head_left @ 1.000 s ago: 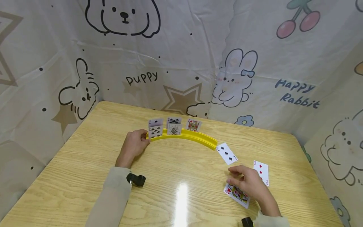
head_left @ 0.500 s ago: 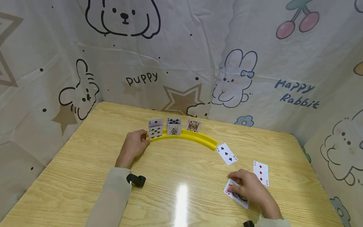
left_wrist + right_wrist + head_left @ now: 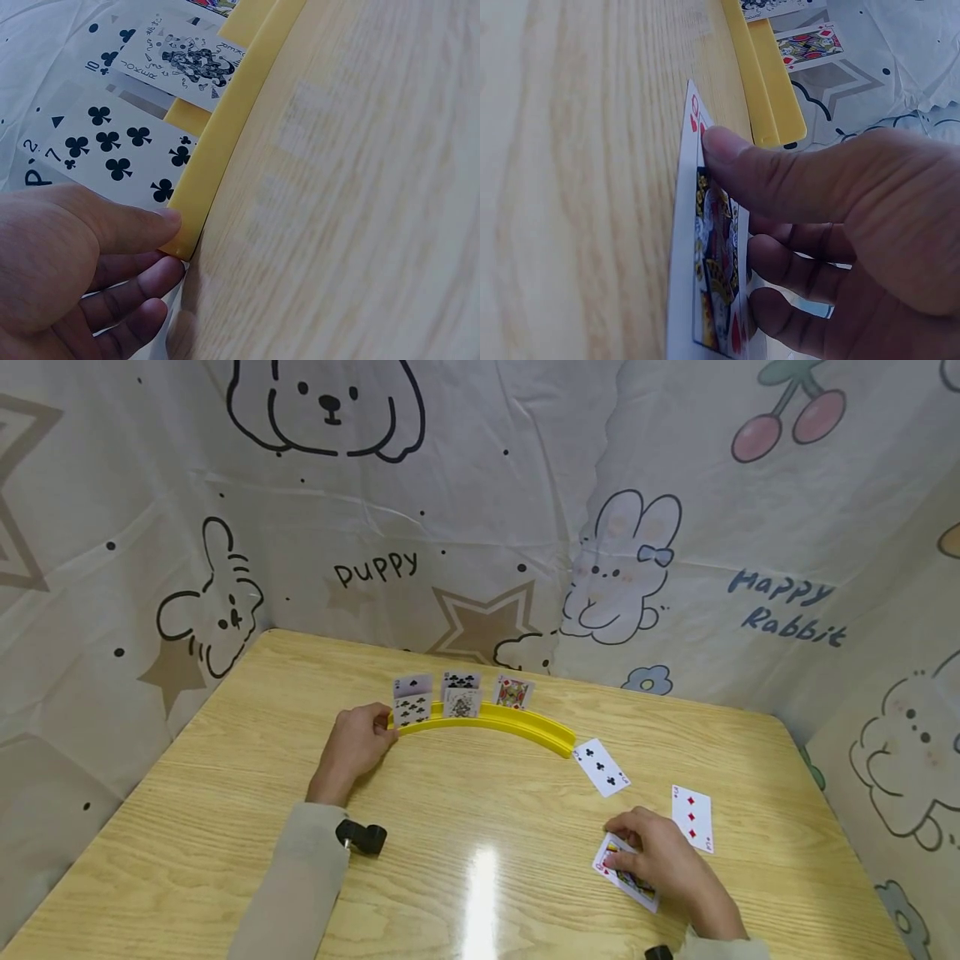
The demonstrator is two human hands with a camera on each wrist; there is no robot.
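Right now the right hand (image 3: 660, 860) pinches one red face card (image 3: 626, 878), thumb on top and fingers curled beneath, lifting its edge off the wooden counter (image 3: 225, 760). Across from it, the left hand (image 3: 354, 745) curls round the left end of the curved yellow card holder (image 3: 517, 722), thumb pressed on its tip. Five cards stand in that holder: a seven of clubs (image 3: 120, 154), a joker (image 3: 191, 60), a ten of clubs (image 3: 112, 56), a king of diamonds (image 3: 512, 692), and one at the far left, its face unclear. Two more cards lie flat on the counter, a three of clubs (image 3: 602, 767) just beside the holder's right end and a three of diamonds (image 3: 693, 817) near the right hand.
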